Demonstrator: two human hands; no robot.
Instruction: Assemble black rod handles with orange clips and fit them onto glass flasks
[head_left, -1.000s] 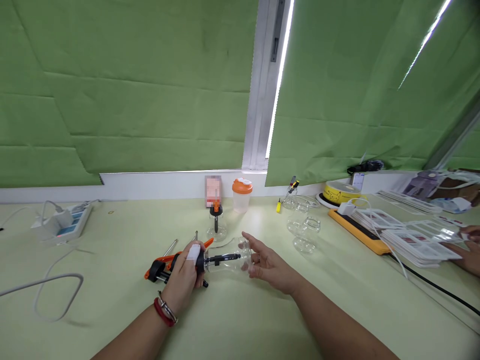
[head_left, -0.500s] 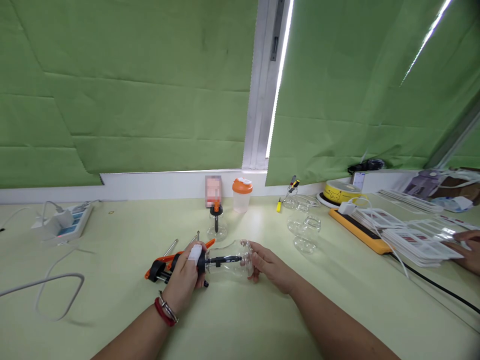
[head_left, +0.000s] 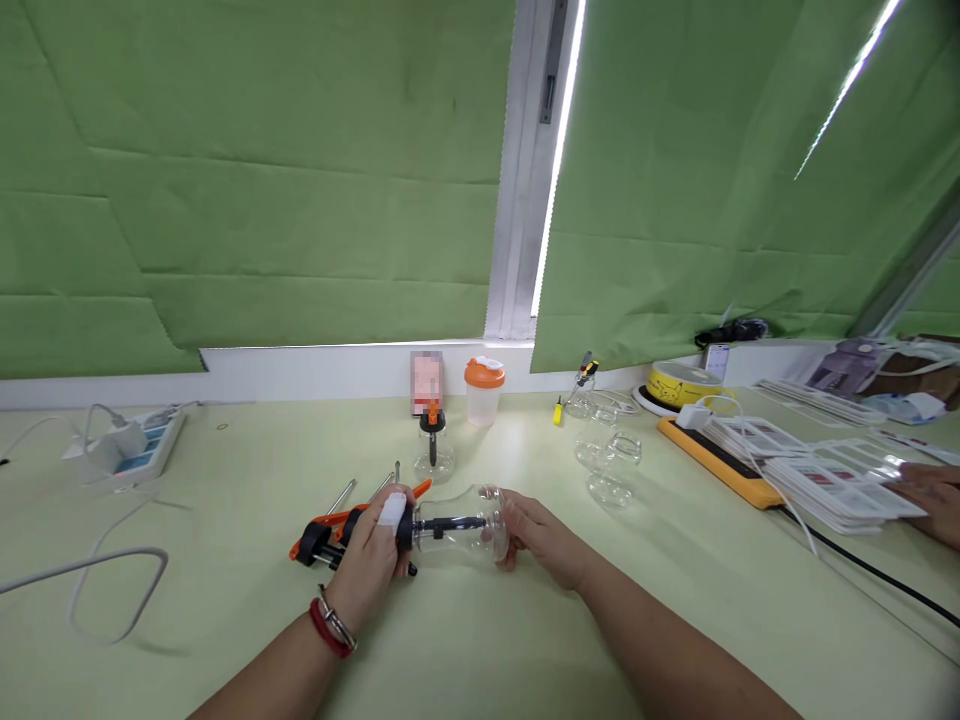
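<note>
A clear waisted bottle (head_left: 471,508) is held on its side just above the table, its base to the right. My right hand (head_left: 541,535) grips the bottle at the base end. At its neck, my left hand (head_left: 375,545) is wrapped round a black cap (head_left: 406,526), and a black rod (head_left: 454,523) from it reaches inside the bottle. A white patch covers part of that hand's fingers. Left of it lie more black-and-orange tops (head_left: 313,543) with metal rods, partly hidden by the hand. Beyond, a similar bottle (head_left: 433,462) stands upright with its top on.
An orange-lidded cup (head_left: 484,390) and a phone (head_left: 427,380) stand at the wall. Several clear bottles (head_left: 610,485) are on the right, near a yellow-handled tool (head_left: 558,410). An orange power strip (head_left: 720,465), white trays (head_left: 817,490) and another person's hand (head_left: 934,500) are farther right; a cable (head_left: 150,552) lies left.
The bottle and both hands have barely shifted; the bottle's base end sits slightly lower in view, and my right fingers have moved a little on it. The other person's hand moved slightly.
</note>
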